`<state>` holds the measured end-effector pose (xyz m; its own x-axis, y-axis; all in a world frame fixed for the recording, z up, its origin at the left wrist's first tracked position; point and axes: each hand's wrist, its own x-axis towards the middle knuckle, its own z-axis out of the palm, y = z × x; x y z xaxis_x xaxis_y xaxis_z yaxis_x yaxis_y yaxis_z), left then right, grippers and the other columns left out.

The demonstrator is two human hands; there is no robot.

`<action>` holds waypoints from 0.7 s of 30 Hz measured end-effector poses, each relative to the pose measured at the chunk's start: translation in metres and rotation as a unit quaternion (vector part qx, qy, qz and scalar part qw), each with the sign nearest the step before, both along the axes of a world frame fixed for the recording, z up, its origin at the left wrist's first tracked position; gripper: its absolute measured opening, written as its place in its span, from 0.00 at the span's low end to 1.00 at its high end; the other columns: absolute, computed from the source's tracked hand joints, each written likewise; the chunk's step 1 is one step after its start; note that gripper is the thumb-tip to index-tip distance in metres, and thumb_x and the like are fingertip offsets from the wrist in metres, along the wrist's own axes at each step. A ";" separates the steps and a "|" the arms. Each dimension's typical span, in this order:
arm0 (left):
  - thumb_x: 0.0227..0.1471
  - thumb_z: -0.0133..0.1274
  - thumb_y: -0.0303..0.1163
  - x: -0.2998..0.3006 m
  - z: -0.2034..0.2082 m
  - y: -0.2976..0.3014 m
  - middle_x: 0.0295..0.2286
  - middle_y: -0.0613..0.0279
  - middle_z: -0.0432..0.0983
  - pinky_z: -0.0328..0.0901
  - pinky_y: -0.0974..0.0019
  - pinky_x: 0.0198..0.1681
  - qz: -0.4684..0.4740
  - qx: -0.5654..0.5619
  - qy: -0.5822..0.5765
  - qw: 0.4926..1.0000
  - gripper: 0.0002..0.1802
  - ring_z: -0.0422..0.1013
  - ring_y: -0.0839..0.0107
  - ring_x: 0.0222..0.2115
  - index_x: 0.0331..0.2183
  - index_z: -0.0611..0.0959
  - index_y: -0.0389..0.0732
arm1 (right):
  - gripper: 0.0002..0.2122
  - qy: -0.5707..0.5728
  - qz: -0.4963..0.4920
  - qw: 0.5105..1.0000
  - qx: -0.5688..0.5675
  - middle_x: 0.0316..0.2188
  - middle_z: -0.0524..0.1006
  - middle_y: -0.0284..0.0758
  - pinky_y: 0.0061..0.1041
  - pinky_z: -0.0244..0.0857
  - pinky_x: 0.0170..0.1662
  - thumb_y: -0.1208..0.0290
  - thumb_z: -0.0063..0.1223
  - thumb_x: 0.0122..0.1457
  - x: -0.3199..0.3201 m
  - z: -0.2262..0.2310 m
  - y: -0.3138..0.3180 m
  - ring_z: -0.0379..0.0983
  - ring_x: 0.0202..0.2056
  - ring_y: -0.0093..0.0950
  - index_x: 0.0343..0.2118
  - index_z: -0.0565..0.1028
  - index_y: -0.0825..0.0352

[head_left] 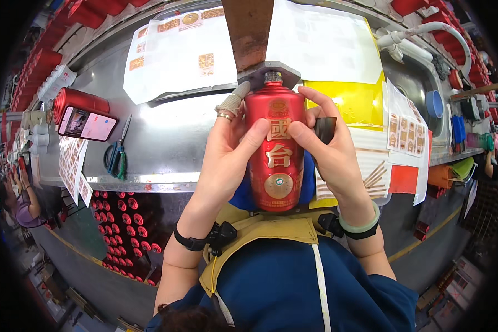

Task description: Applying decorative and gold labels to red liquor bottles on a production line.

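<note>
Both sides of a glossy red bottle (275, 143) are gripped, by the left hand (227, 149) and right hand (336, 149), at the steel bench's (169, 138) near edge; its neck is set by a hexagonal metal plate (289, 72). The upper gold character (279, 129) is apparently being pressed by the thumbs (253, 141); steady, even pressure seems called for next.

Red bottle (276, 170), gold lettering (279, 156), neck (273, 79) pointing away
</note>
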<state>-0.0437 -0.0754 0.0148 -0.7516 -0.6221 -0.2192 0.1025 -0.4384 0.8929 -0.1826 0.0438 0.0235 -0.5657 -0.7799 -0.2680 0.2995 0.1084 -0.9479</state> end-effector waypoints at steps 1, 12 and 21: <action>0.65 0.54 0.28 0.001 0.000 0.000 0.61 0.51 0.63 0.60 0.60 0.65 0.001 -0.001 0.000 1.000 0.37 0.63 0.66 0.62 0.68 0.58 0.33 | 0.30 -0.018 -0.003 1.000 -0.003 0.33 0.63 0.22 0.11 0.58 0.37 0.71 0.69 0.59 0.000 0.001 0.000 0.59 0.31 0.12 0.63 0.68 0.65; 0.66 0.53 0.27 0.002 -0.002 0.000 0.62 0.52 0.62 0.58 0.61 0.66 -0.007 -0.011 0.002 1.000 0.36 0.62 0.66 0.62 0.68 0.57 0.34 | 0.31 0.017 0.005 1.000 0.006 0.33 0.63 0.21 0.12 0.58 0.39 0.71 0.70 0.58 0.001 -0.001 0.001 0.59 0.33 0.12 0.63 0.68 0.63; 0.68 0.50 0.32 0.003 -0.004 -0.003 0.62 0.53 0.63 0.56 0.61 0.67 0.005 0.043 0.004 0.999 0.34 0.61 0.67 0.63 0.68 0.58 0.34 | 0.25 -0.076 0.007 0.997 -0.007 0.32 0.67 0.22 0.12 0.57 0.38 0.68 0.62 0.66 -0.010 -0.001 0.007 0.61 0.33 0.11 0.64 0.68 0.65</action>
